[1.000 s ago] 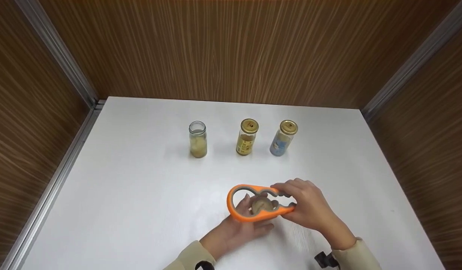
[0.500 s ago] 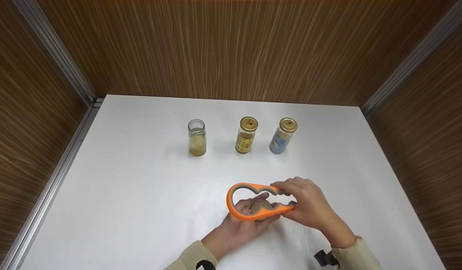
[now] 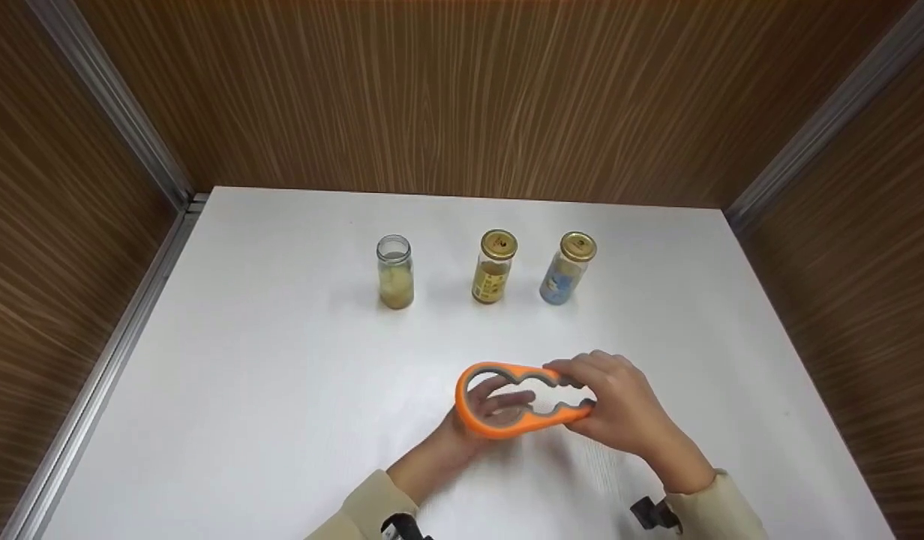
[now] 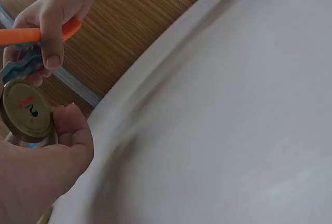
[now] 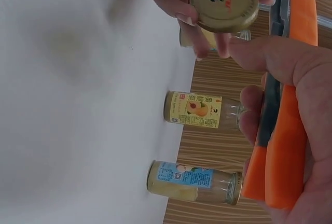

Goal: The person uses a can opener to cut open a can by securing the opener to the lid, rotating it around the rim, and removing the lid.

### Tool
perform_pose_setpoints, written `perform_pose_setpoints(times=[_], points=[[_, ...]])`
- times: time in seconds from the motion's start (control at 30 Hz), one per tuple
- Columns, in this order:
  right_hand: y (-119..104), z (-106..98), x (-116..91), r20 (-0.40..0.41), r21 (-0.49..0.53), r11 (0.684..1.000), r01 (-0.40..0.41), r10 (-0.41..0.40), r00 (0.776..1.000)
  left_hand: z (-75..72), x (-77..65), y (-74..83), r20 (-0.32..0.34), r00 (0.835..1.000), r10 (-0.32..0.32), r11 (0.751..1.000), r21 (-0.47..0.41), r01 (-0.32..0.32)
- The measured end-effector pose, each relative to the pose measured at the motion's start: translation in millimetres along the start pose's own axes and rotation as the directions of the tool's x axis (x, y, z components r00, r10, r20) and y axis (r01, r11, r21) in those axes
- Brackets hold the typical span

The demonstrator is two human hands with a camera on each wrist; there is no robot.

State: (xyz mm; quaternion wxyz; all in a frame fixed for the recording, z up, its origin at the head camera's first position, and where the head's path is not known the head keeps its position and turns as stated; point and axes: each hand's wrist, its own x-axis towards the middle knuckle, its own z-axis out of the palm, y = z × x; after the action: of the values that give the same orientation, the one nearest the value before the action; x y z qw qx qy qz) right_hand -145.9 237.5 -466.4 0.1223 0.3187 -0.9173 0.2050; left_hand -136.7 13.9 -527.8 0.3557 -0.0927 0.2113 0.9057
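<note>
My left hand [image 4: 46, 167] holds a gold jar lid [image 4: 27, 111] by its edge, printed side facing the wrist camera. The right wrist view shows the same lid [image 5: 224, 3] from its top. An orange jar opener [image 3: 481, 429] with grey toothed inner edges is in my right hand [image 3: 616, 405], which grips it at the free ends of its arms. Through the opener's loop, my left fingers show in the head view, behind and below it. The lid is hard to make out there.
Three glass jars stand in a row farther back: a lidless one [image 3: 395, 283] with pale yellow contents, a gold-lidded one with a yellow label [image 3: 490, 283], and a gold-lidded one with a blue label [image 3: 559, 281]. Wood-grain panels [image 3: 462, 97] enclose the white table [image 3: 244, 375].
My left hand has shifted slightly left and turned, so the lid seen earlier through the opener is now hard to see. My right hand and the opener stay nearly in place.
</note>
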Motion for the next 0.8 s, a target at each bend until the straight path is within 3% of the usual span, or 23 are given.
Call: perform_pose_setpoints(times=[0.03, 0.07, 0.1, 0.13, 0.17, 0.23, 0.27, 0.3, 0.33, 0.43, 0.6, 0.8], points=[[0, 0, 0, 0.0, -0.001, 1.0, -0.001, 0.001, 1.0, 0.5, -0.5, 2.6, -0.012, 1.0, 0.018, 1.0, 0.017, -0.018], [1, 0, 0, -0.005, 0.0, 1.0, 0.003, -0.003, 1.0, -0.1, -0.4, 4.9, 0.007, 0.998, 0.062, 0.991, 0.117, -0.062], [1, 0, -1, -0.007, 0.001, 1.0, 0.003, -0.003, 1.0, -2.6, -3.4, 7.1, 0.015, 0.988, 0.153, 0.926, 0.346, -0.149], [1, 0, -1, -0.011, 0.001, 1.0, 0.006, -0.006, 1.0, -4.7, -6.3, 10.1, 0.036, 0.971, 0.236, 0.819, 0.531, -0.219], [1, 0, -1, -0.012, 0.001, 1.0, 0.003, -0.003, 1.0, -7.8, -8.8, 12.8, 0.077, 0.952, 0.298, 0.715, 0.642, -0.276], [2, 0, -2, -0.012, 0.001, 1.0, -0.005, 0.005, 1.0, -15.9, -13.6, 18.6, 0.176, 0.909, 0.379, 0.494, 0.792, -0.359], [2, 0, -2, -0.011, 0.001, 1.0, -0.008, 0.008, 1.0, -20.4, -15.6, 21.7, 0.23, 0.877, 0.422, 0.364, 0.843, -0.396], [3, 0, -2, -0.006, 0.0, 1.0, -0.015, 0.015, 1.0, -24.1, -18.8, 25.0, 0.239, 0.862, 0.447, 0.298, 0.869, -0.395], [3, 0, -3, -0.008, 0.002, 1.0, -0.012, 0.012, 1.0, -26.3, -19.2, 28.2, 0.255, 0.856, 0.449, 0.268, 0.876, -0.401], [5, 1, -5, -0.014, 0.004, 1.0, -0.008, 0.008, 1.0, -31.0, -21.1, 36.7, 0.267, 0.857, 0.44, 0.267, 0.873, -0.409], [8, 2, -8, -0.035, 0.004, 1.0, 0.003, -0.002, 0.999, -34.8, -23.7, 48.9, 0.266, 0.838, 0.476, 0.21, 0.891, -0.402], [11, 2, -12, -0.027, 0.003, 1.0, -0.017, 0.017, 0.999, -42.1, -25.6, 62.1, 0.254, 0.81, 0.529, 0.227, 0.877, -0.423]])
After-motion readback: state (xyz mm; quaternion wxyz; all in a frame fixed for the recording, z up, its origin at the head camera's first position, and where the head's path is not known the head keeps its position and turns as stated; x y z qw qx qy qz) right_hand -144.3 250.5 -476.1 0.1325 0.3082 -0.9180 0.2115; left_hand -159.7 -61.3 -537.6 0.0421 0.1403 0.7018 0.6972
